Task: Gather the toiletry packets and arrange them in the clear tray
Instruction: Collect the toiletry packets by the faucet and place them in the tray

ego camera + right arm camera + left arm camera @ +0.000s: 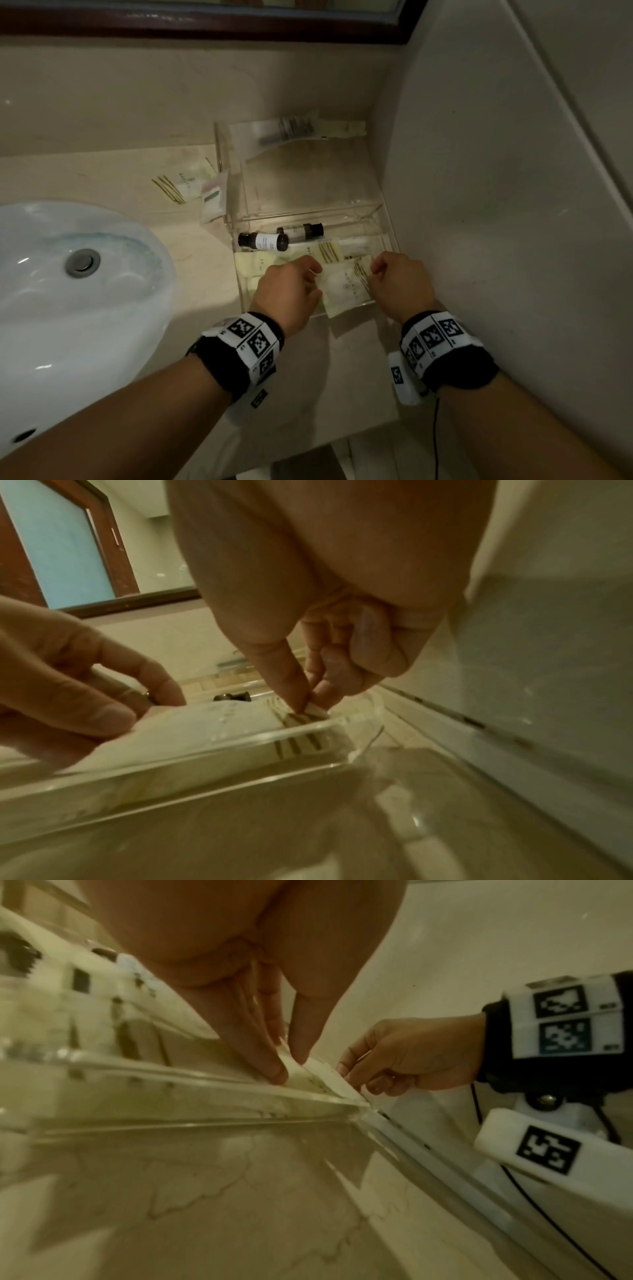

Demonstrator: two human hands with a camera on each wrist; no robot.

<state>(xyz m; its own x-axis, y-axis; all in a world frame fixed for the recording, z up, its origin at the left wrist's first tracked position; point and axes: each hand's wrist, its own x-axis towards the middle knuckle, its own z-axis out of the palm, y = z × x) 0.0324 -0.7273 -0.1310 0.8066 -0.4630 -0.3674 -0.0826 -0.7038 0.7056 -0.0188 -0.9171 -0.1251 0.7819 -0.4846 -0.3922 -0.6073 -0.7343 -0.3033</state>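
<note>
A cream toiletry packet [346,287] with gold stripes lies across the near rim of the clear tray [383,219]. My left hand [291,287] pinches its left edge and my right hand [397,281] pinches its right edge. The left wrist view shows thumb and fingers [270,1066] nipping the packet [308,1074]. In the right wrist view, thumb and forefinger [298,696] nip the striped corner of the packet [212,723]. Inside the tray lie two small dark-capped bottles [263,240], more cream packets [257,265] and a clear packet [287,132] at the far end.
Left of the tray, two packets [186,183] lie on the marble counter [102,178]. A white sink basin [68,274] fills the left side. A wall [496,205] runs close along the tray's right side. A dark-framed mirror [205,20] hangs behind.
</note>
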